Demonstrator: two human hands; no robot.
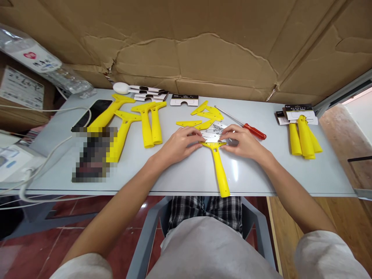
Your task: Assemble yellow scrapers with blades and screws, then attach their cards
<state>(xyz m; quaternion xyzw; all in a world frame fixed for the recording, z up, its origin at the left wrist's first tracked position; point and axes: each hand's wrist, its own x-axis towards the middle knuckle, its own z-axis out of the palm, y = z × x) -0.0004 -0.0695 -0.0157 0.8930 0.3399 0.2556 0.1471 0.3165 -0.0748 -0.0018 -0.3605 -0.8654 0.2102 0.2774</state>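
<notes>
Yellow, smooth and slightly glossy plastic shapes the scraper handle (pixel 221 174) before us, a rounded grip flaring into a wide, flat head. Its butt end points toward our body and reaches the table's front edge. Across the head lies a thin, straight-edged metal plate (pixel 211 136), silvery and flat. Our left hand (pixel 187 143) has finger and thumb closed on the plate's left end, by the corner of the head; our right hand (pixel 240 141) pinches the other end likewise, so plate and head sit centred between our fingertips (how firmly we press, we cannot tell). Just beyond the plate is a little heap of small metal bits (pixel 218 128), too small to make out. Flat, tapering yellow plastic pieces (pixel 188 123) lie further back, near a screwdriver (pixel 254 131) with a translucent red handle and slim steel shaft, all on the pale, shiny table (pixel 180 176).
</notes>
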